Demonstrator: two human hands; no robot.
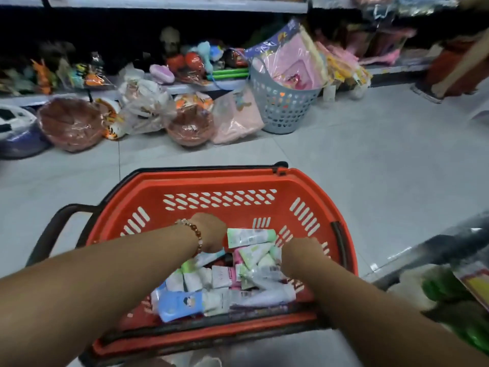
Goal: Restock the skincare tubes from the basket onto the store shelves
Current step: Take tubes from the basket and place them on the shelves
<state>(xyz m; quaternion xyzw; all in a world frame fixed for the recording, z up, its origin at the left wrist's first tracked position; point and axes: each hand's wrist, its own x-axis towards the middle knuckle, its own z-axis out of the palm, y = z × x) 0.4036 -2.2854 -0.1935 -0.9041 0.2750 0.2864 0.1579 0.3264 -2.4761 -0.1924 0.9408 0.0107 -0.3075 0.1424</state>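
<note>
Reaching into the red basket (222, 181) on the pale tiled floor (370, 154), both hands are down among a loose heap of skincare tubes (227, 276) covering the basket's bottom. The left hand (210, 231), a beaded bracelet (194, 231) at its wrist, sits at the far end of the heap beside a green-and-white tube (251, 237); its fingers are turned away from the camera, so whether they pinch anything cannot be told. The right hand (301, 254) is likewise seen from the back, fingers buried among the tubes, grip undetermined. A blue tube (181, 304) lies nearest the camera. Judged by appearance, the tubes are light, soft-walled plastic, smooth and liable to slip; each is best taken across its body near the firmer cap end. No tube has reached the shelves (185, 87) yet.
</note>
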